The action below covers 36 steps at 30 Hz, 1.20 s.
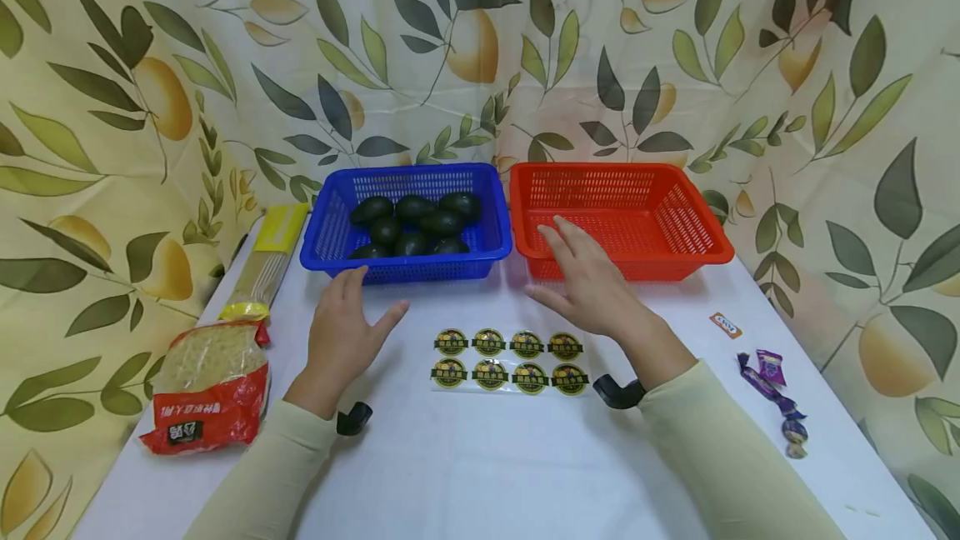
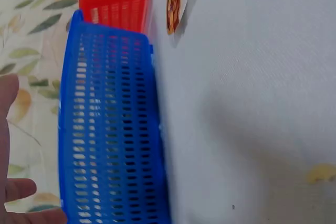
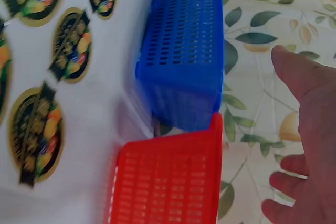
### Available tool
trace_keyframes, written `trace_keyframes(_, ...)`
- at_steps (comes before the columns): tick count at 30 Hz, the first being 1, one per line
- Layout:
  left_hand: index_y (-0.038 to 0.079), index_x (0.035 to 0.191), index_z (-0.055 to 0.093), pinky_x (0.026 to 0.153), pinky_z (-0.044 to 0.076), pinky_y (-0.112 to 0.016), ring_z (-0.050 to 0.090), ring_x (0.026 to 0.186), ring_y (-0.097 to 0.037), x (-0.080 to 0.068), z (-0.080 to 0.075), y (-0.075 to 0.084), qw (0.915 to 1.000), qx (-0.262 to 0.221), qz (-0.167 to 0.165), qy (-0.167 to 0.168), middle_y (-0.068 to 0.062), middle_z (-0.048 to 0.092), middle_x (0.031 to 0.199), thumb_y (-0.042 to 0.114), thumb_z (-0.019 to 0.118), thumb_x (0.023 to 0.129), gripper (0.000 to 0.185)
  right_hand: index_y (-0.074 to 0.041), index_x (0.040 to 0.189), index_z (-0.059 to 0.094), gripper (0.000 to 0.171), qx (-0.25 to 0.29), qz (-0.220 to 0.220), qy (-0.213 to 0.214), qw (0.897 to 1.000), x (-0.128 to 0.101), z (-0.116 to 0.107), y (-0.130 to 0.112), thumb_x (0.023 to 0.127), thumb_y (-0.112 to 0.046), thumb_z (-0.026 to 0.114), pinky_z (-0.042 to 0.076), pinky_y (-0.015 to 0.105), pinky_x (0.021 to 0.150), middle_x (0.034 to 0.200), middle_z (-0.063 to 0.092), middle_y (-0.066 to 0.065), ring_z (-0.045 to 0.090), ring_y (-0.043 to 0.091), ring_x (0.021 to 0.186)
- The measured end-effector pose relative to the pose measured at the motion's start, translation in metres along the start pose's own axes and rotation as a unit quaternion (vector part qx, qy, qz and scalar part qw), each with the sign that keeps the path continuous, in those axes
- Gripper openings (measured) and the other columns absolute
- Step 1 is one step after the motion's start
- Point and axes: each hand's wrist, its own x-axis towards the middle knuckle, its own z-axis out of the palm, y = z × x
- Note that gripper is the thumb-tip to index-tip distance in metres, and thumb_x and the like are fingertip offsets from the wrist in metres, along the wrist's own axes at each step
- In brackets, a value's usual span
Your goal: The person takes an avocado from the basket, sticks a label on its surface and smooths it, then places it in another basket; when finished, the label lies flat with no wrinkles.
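While the left hand (image 1: pixel 341 330) hovers open and empty just short of the blue perforated plastic basket (image 1: pixel 330 223) of dark avocados (image 1: pixel 415 223), with the clear sheet of round printed stickers (image 1: pixel 508 358) to its right, the right hand (image 1: pixel 588 282), fingers spread and holding nothing, hangs at the front rim of the red perforated plastic basket (image 1: pixel 690 223), so the work appears to be at its approach stage, and the next move probably calls for a grasp on an avocado or a sticker.

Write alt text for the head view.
Two open hands, left hand and right hand, hover over a white table before a blue basket of avocados and an empty red basket, with a sticker sheet between the wrists.
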Motion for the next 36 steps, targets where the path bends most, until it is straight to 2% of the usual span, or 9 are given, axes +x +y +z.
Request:
trace_keyframes(5,0.006,0.155,0.039,0.119,0.037,-0.060,0.040,0.149,-0.040,0.006,0.002,-0.010,0.9893,-0.130,-0.064,-0.019,-0.018,0.042,0.161,0.081,0.050,0.091,0.099,-0.020,0.164,0.028,0.092,0.076,0.022,-0.025,0.997,0.019,-0.001,-0.003,0.092,-0.052,0.074,0.038,0.071,0.114,0.170,0.028,0.012,0.029,0.039,0.155)
trace_keyframes(10,0.004,0.152,0.042,0.116,0.044,-0.054,0.049,0.142,-0.036,0.014,0.002,-0.023,0.9521,-0.274,-0.133,-0.031,-0.018,0.053,0.153,0.073,0.050,0.097,0.088,-0.016,0.161,0.035,0.086,0.129,0.030,-0.044,0.990,0.047,0.000,-0.007,0.093,-0.051,0.074,0.034,0.066,0.119,0.166,0.037,0.010,0.033,0.036,0.154)
trace_keyframes(13,0.003,0.152,0.041,0.114,0.047,-0.050,0.053,0.138,-0.035,0.020,0.001,-0.026,0.9118,-0.365,-0.183,-0.044,-0.019,0.056,0.150,0.070,0.048,0.100,0.086,-0.015,0.161,0.035,0.088,0.142,0.034,-0.064,0.987,0.066,0.000,-0.009,0.092,-0.055,0.072,0.032,0.066,0.120,0.166,0.038,0.011,0.033,0.037,0.153)
trace_keyframes(15,0.003,0.154,0.038,0.115,0.047,-0.045,0.054,0.138,-0.033,0.025,0.001,-0.027,0.8759,-0.429,-0.216,-0.048,-0.017,0.056,0.151,0.069,0.046,0.101,0.085,-0.016,0.161,0.036,0.088,0.156,0.037,-0.078,0.984,0.078,-0.001,-0.012,0.092,-0.056,0.072,0.033,0.065,0.120,0.165,0.038,0.010,0.035,0.036,0.153)
trace_keyframes(22,0.008,0.157,0.024,0.114,0.047,-0.034,0.049,0.144,-0.030,0.039,-0.006,-0.028,0.7193,-0.635,-0.281,-0.031,-0.018,0.047,0.153,0.053,0.042,0.108,0.069,-0.019,0.159,0.039,0.085,0.195,0.030,-0.137,0.971,0.118,0.000,-0.025,0.090,-0.054,0.075,0.040,0.058,0.118,0.161,0.046,0.007,0.043,0.029,0.149)
trace_keyframes(25,0.014,0.151,0.029,0.112,0.050,-0.033,0.052,0.140,-0.028,0.043,-0.008,-0.030,0.6695,-0.680,-0.299,-0.015,-0.012,0.053,0.140,0.046,0.041,0.111,0.053,-0.018,0.157,0.042,0.081,0.211,0.019,-0.161,0.964,0.135,0.003,-0.031,0.090,-0.049,0.076,0.043,0.058,0.117,0.158,0.050,0.009,0.046,0.030,0.146)
trace_keyframes(28,0.017,0.139,0.037,0.107,0.054,-0.030,0.055,0.134,-0.024,0.047,-0.009,-0.031,0.6384,-0.704,-0.311,0.003,-0.006,0.055,0.125,0.040,0.041,0.112,0.036,-0.019,0.155,0.045,0.076,0.225,0.015,-0.181,0.957,0.151,0.007,-0.036,0.091,-0.047,0.076,0.044,0.056,0.116,0.156,0.051,0.010,0.049,0.029,0.144)
trace_keyframes(32,0.016,0.127,0.041,0.101,0.057,-0.027,0.055,0.132,-0.024,0.051,-0.007,-0.031,0.6166,-0.721,-0.316,0.016,-0.006,0.055,0.121,0.033,0.041,0.112,0.023,-0.017,0.153,0.048,0.072,0.235,0.017,-0.201,0.951,0.170,0.014,-0.037,0.092,-0.046,0.075,0.045,0.053,0.116,0.154,0.053,0.011,0.052,0.028,0.141)
trace_keyframes(36,0.016,0.124,0.042,0.100,0.057,-0.027,0.060,0.124,-0.022,0.053,-0.005,-0.031,0.6043,-0.729,-0.321,0.024,-0.008,0.055,0.121,0.030,0.044,0.112,0.019,-0.016,0.151,0.051,0.068,0.238,0.020,-0.220,0.946,0.187,0.017,-0.035,0.094,-0.046,0.073,0.045,0.052,0.116,0.151,0.056,0.012,0.052,0.029,0.139)
